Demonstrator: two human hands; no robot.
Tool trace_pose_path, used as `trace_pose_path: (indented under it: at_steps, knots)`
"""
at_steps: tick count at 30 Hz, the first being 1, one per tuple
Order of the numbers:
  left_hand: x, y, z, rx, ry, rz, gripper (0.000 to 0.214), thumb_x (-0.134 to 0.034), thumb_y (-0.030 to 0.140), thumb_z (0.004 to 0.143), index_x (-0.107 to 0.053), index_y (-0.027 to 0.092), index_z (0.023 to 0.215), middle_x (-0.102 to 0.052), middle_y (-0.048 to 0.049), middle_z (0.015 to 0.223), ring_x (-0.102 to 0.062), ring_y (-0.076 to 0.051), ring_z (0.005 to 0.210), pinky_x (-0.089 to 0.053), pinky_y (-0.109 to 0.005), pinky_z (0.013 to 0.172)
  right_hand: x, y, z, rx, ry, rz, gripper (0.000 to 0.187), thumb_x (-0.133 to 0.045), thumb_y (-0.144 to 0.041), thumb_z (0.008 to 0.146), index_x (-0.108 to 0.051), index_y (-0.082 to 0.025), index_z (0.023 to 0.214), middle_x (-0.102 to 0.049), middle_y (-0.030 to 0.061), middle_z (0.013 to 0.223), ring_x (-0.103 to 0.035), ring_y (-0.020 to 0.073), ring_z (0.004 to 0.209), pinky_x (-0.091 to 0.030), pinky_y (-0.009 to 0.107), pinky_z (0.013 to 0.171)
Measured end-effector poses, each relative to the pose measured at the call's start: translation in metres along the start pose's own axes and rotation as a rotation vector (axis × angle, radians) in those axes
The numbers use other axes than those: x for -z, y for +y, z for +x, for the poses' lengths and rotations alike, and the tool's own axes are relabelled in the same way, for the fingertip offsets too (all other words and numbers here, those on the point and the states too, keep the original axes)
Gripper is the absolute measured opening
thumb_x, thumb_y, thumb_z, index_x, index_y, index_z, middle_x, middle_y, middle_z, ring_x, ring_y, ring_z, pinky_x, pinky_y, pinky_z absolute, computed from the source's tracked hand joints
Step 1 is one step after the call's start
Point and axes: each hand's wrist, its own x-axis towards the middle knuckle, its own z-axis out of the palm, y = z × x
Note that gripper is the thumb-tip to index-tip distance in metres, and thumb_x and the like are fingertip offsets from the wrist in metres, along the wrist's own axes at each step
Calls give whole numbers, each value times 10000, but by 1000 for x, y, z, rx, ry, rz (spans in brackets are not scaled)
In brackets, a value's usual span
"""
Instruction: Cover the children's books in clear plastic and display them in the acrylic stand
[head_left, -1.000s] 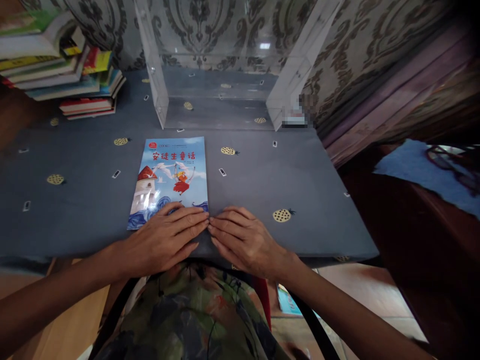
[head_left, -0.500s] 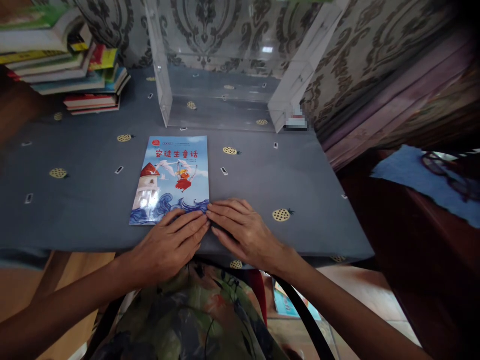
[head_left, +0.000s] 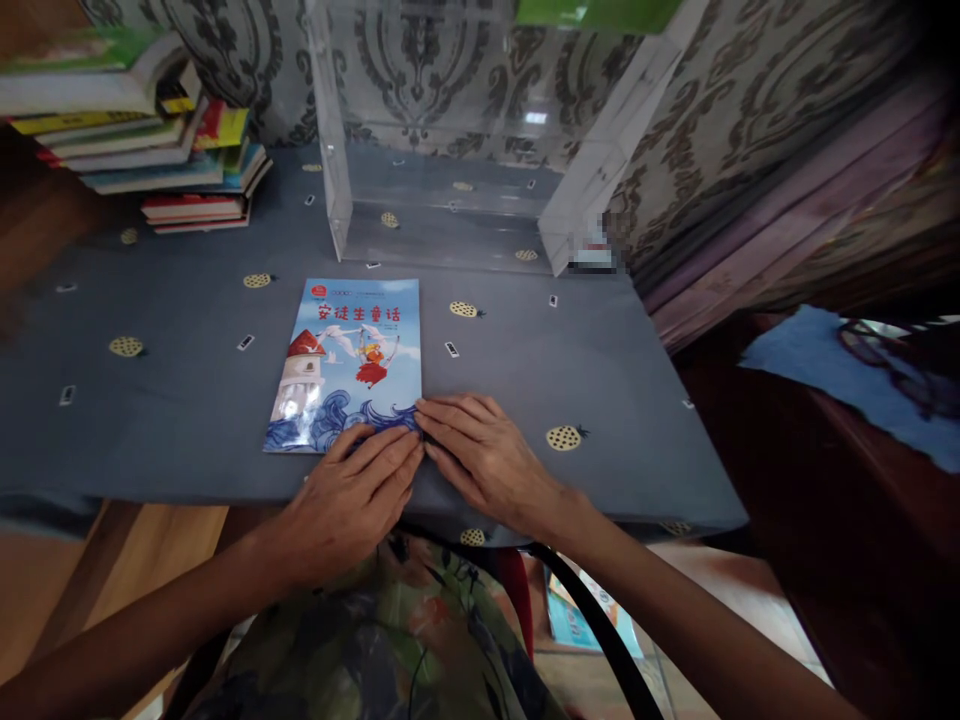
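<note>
A blue storybook (head_left: 349, 365) with red Chinese characters and a girl in a red skirt on its cover lies face up near the table's front edge. My left hand (head_left: 365, 480) rests over its lower right corner, fingers stretched out and close together. At the lower right edge of the book, my right hand (head_left: 487, 455) lies with its fingers extended and its fingertips touching the corner. The fingertips of both hands nearly meet there. Neither hand grips the book.
Behind the book stands a clear acrylic shelf (head_left: 555, 235), with a green item (head_left: 600, 14) up on it. Several books are piled in a stack (head_left: 172, 165) at the back left. A blue cloth (head_left: 810, 355) with glasses lies at the right. Grey patterned cloth (head_left: 187, 420) covers the table.
The view has shifted slightly, so the table's things appear a little lower and further right. More of the green item shows at the top. My hands keep almost the same pose at the book's corner.
</note>
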Motion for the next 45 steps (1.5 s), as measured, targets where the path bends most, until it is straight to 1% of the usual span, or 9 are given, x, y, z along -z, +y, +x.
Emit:
trace_pose_path:
  at_steps: [6, 12, 15, 18, 22, 27, 31, 37, 45]
  knots:
    - [0, 3, 2, 40, 9, -25, 330, -467, 142, 981, -631, 70, 1258, -693, -157, 1252, -608, -273, 1196, -446, -468, 1027, -1, 2, 1, 6, -5, -6, 301, -474, -173, 1009, -670, -124, 1232, -713, 131, 1230, -641, 238, 1114, -524, 446, 958]
    - [-5, 13, -1, 97, -4, 2, 377, -441, 142, 983, -599, 31, 1307, -660, -190, 1292, -579, -294, 1230, -429, -482, 1058, -5, 7, 4, -18, -41, -34, 340, -441, -176, 1020, -650, -134, 1284, -684, 144, 1288, -623, 258, 1164, -525, 467, 952]
    - [-6, 18, 0, 124, -2, 33, 372, -433, 141, 986, -600, 24, 1297, -658, -194, 1292, -572, -302, 1231, -425, -494, 1056, -7, 10, 5, -8, -25, -43, 333, -441, -176, 1021, -659, -134, 1270, -693, 136, 1272, -627, 257, 1155, -531, 457, 947]
    - [-4, 19, 3, 138, 8, 43, 350, -426, 146, 990, -619, 36, 1260, -674, -182, 1264, -589, -291, 1198, -437, -474, 1036, -8, 10, 5, 11, -8, -53, 324, -444, -177, 1022, -662, -118, 1253, -700, 133, 1257, -636, 254, 1135, -538, 443, 934]
    - [1, 18, 7, 153, -7, 45, 353, -433, 196, 995, -617, 27, 1245, -646, -208, 1308, -568, -314, 1234, -449, -471, 1016, -8, 11, 7, 13, -7, -81, 337, -432, -174, 1022, -652, -90, 1263, -691, 156, 1270, -633, 266, 1148, -541, 446, 926]
    - [3, 16, 7, 145, -28, 34, 361, -438, 215, 1000, -604, 31, 1263, -641, -207, 1324, -561, -327, 1255, -448, -490, 1017, -10, 11, 8, 7, -13, -108, 336, -436, -175, 1021, -653, -76, 1258, -690, 167, 1272, -636, 272, 1155, -539, 453, 943]
    - [3, 13, 3, 129, -29, 26, 379, -438, 229, 1008, -584, 13, 1283, -647, -205, 1315, -570, -312, 1250, -441, -471, 1028, -9, 8, 4, 16, -11, -101, 336, -444, -182, 1021, -648, -63, 1261, -683, 175, 1282, -632, 274, 1171, -535, 459, 958]
    - [3, 10, 1, 114, -34, 51, 371, -445, 210, 1007, -587, 12, 1288, -653, -187, 1318, -569, -288, 1252, -433, -441, 1042, -6, 1, -3, -7, -81, -69, 365, -448, -192, 1022, -607, -124, 1343, -649, 154, 1349, -604, 257, 1234, -508, 473, 1011]
    - [4, 11, -5, 95, -8, 32, 358, -462, 187, 998, -601, 34, 1289, -667, -173, 1289, -573, -278, 1238, -434, -447, 1056, -3, -6, -10, 8, -85, -78, 364, -454, -160, 1012, -605, -128, 1341, -667, 134, 1327, -594, 237, 1243, -475, 466, 1049]
